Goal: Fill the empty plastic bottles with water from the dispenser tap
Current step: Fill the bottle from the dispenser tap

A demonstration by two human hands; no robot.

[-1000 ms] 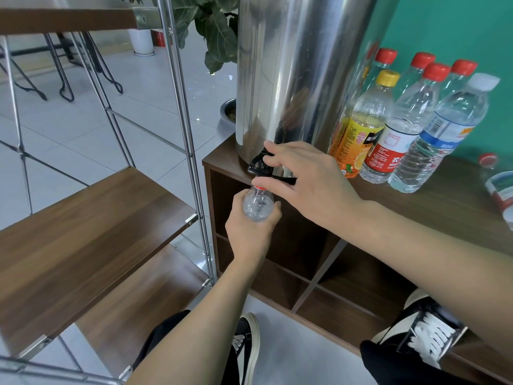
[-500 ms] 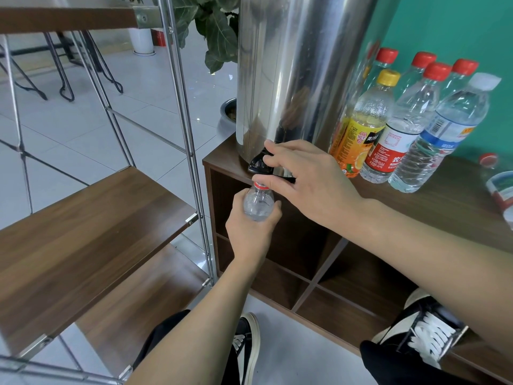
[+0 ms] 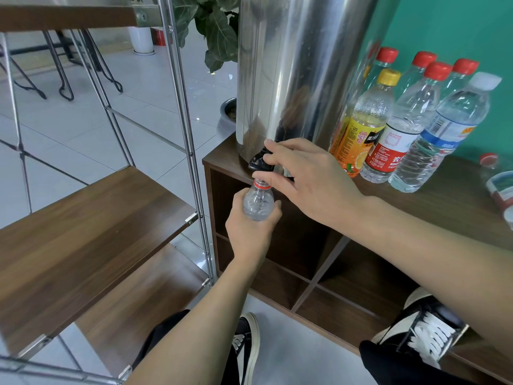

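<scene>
Head view: wooden cabinet [image 3: 458, 207], tiled floor [image 3: 91, 129].

To my left stands a metal-framed wooden shelf [image 3: 83, 218]; a leafy plant [image 3: 213, 29] sits behind; my sneaker [image 3: 427, 334] rests in the cabinet [image 3: 472, 218].

Clear plastic bottle [image 3: 258, 201], uncapped, red neck ring, held upright with mouth directly beneath black dispenser tap [image 3: 261, 161] at base of steel dispenser [image 3: 299, 68]. Six capped bottles [image 3: 410, 126] stand upright, clustered on the cabinet top just beside the dispenser
</scene>
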